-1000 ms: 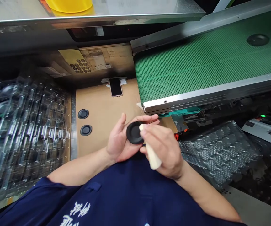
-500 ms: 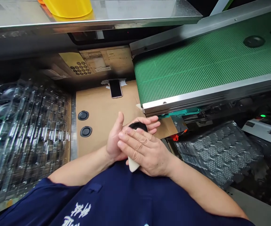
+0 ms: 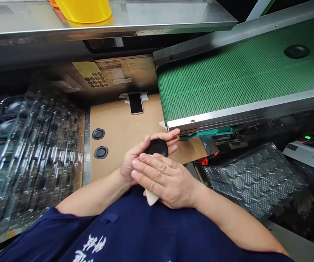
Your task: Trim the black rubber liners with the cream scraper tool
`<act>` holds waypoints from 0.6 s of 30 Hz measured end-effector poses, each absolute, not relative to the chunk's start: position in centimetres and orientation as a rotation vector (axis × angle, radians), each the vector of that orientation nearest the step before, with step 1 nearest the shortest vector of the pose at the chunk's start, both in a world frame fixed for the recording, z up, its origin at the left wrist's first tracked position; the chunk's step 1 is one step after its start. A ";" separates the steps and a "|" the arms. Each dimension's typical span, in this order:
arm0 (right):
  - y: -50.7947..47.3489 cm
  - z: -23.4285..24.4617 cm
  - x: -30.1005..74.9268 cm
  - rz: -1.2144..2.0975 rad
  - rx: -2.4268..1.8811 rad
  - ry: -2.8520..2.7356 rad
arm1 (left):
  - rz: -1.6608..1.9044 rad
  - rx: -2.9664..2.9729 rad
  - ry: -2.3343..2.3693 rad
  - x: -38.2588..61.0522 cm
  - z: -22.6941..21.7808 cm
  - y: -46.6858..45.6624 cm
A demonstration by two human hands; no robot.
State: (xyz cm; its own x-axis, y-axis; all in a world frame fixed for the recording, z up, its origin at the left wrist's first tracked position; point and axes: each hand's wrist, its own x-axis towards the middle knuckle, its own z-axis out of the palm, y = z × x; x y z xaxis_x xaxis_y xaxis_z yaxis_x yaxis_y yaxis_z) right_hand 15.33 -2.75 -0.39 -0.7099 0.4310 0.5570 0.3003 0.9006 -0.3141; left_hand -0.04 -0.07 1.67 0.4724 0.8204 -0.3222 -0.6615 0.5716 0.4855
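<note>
In my left hand (image 3: pixel 131 162), palm up with the fingers stretched out, lies a black round disc (image 3: pixel 158 146). The thumb rests along its left edge. My right hand (image 3: pixel 168 178) is laid flat across it and holds a white pad (image 3: pixel 151 198) against the left palm and the lower part of the disc. Only the pad's pointed lower end and a thin upper edge show; I cannot tell if it is sponge or cloth. To the left, two black round caps (image 3: pixel 98 134) lie on the brown cardboard sheet (image 3: pixel 124 142).
A green conveyor belt (image 3: pixel 214 80) carries black discs (image 3: pixel 297 51) at its far right. Clear plastic trays (image 3: pixel 37 156) are stacked on the left, and another tray (image 3: pixel 255 178) lies on the right. A phone (image 3: pixel 136 103) rests at the cardboard's back edge. Overhead is a metal shelf (image 3: pixel 168 16).
My right hand and the white pad have slid slightly down and left, showing more of the black disc. The left fingers have risen a little. The whole view has shifted slightly.
</note>
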 end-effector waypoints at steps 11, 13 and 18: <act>-3.0 -0.8 17.9 0.163 -0.622 -2.419 | 0.881 0.297 0.334 -0.3 0.5 0.3; -3.0 -0.7 17.9 0.142 -0.636 -2.414 | 0.866 0.295 0.333 -0.2 0.5 0.3; -2.8 -0.6 17.6 0.177 -0.690 -2.348 | 0.880 0.308 0.336 -0.1 0.8 0.3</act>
State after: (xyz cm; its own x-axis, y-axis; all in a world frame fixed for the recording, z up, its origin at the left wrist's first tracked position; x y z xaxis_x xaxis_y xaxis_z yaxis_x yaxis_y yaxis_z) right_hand 17.63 -2.85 -0.63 -0.6322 0.5232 0.5715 0.4313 0.8504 -0.3013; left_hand -0.07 0.27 0.76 0.5918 0.7902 -0.1592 -0.6949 0.6002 0.3961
